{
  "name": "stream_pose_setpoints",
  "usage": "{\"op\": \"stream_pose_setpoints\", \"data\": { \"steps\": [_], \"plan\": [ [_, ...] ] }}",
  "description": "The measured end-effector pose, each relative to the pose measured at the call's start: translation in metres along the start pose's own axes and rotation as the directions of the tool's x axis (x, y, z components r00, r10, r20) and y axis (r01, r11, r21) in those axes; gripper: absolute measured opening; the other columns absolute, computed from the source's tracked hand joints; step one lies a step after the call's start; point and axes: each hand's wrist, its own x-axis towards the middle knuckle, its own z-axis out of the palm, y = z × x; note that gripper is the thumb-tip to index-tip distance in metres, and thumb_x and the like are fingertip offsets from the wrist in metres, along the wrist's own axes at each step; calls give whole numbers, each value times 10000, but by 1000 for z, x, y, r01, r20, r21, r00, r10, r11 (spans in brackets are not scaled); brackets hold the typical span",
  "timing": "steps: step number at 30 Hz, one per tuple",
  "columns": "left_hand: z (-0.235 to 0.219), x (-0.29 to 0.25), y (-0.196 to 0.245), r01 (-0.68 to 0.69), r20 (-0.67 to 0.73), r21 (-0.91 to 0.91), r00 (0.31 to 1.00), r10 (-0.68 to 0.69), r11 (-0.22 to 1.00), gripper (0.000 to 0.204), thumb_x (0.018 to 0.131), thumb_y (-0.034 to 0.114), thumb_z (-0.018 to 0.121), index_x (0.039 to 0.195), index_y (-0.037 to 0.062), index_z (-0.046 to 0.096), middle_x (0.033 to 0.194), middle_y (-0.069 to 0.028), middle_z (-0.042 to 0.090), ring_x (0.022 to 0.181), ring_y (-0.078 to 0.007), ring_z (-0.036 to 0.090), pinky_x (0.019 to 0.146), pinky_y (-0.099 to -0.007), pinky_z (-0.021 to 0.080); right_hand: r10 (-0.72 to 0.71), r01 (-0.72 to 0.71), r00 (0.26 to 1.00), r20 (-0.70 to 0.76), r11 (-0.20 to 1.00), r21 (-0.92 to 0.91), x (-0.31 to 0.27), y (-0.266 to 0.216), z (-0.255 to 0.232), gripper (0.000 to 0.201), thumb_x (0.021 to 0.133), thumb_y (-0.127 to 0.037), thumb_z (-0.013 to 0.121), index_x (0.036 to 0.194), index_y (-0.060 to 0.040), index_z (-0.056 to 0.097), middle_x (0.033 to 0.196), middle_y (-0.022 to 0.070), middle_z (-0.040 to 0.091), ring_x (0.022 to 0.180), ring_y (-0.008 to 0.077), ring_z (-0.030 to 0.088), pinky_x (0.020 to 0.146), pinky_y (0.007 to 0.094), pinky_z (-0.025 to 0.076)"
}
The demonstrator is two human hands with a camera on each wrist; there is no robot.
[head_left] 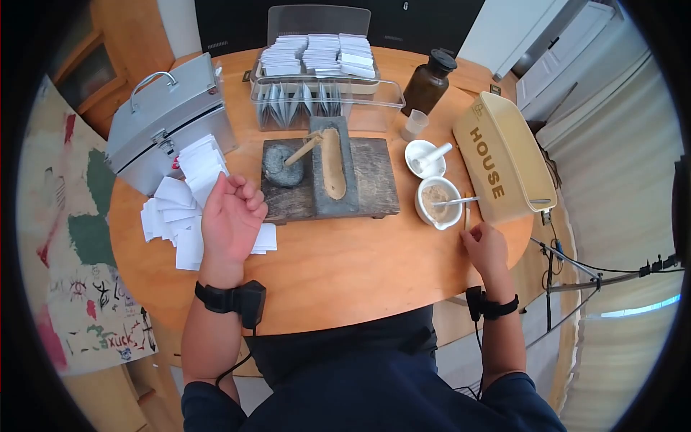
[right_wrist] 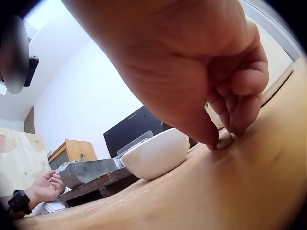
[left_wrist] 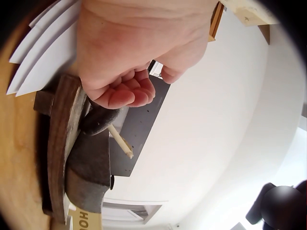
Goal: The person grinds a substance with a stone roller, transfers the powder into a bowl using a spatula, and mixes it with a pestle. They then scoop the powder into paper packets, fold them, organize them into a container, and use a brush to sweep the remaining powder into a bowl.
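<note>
1. Head view: the right hand [head_left: 486, 248] was low over the right side of the counter [head_left: 360, 266], its fingertips at the near end of the visible part of a thin pale stick [head_left: 468, 214].
2. The right grip was pinching that stick, thumb against fingers; in the right wrist view the tips came together right at the wood. The fingers hid much of the pinched part, so whether it lay flat or was slightly raised could not be told.
3. The stick's long axis ran forward from the fingertips, away from the person, through the gap between the white bowl [head_left: 430, 221] and the tan bin [head_left: 504, 144] lettered HOUSE.
4. The relation that the coming move probably turned on was this: the bowl lay just ahead and to the left of the right grip, the stick passing along its right side. A slim-handled tool [head_left: 458, 201] leaned over the rim that way, out of light brown powder [head_left: 435, 195].
5. The right hand was clearly the nearer one. The left hand [head_left: 236, 216] lay well apart, palm up, fingers loosely curled around nothing, by the white papers [head_left: 169, 209] and the left edge of the dark wooden board [head_left: 378, 180].
</note>
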Motion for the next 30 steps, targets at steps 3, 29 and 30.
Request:
{"op": "stream_pose_setpoints", "data": {
  "steps": [3, 29, 30],
  "plan": [
    [0, -1, -1, -5, -4, 6, 1000, 6, 1000, 288, 1032, 337, 472, 971, 71, 562, 840, -45, 503, 750, -163, 455, 674, -287, 382, -3, -2, 998, -55, 996, -94, -1, 5, 3, 251, 834, -264, 661, 789, -18, 666, 764, 186, 686, 710, 367, 668, 654, 455, 532],
    [2, 1, 0, 2, -13, 55, 1000, -2, 998, 257, 1035, 314, 471, 999, 69, 542, 845, -33, 496, 752, -149, 450, 659, -275, 385, -53, 26, 945, -324, 996, -88, -30, 17, -4, 133, 833, -158, 630, 785, -34, 631, 704, 173, 664, 655, 367, 654, 605, 455, 521],
    [0, 1, 0, 7, -4, 42, 1000, -7, 999, 258, 1034, 313, 472, 997, 68, 543, 845, -34, 497, 752, -149, 450, 659, -275, 386, -62, 39, 948, -312, 996, -79, -23, 17, 3, 135, 833, -161, 628, 781, -36, 629, 707, 176, 663, 656, 367, 652, 604, 456, 521]
  ]
}}
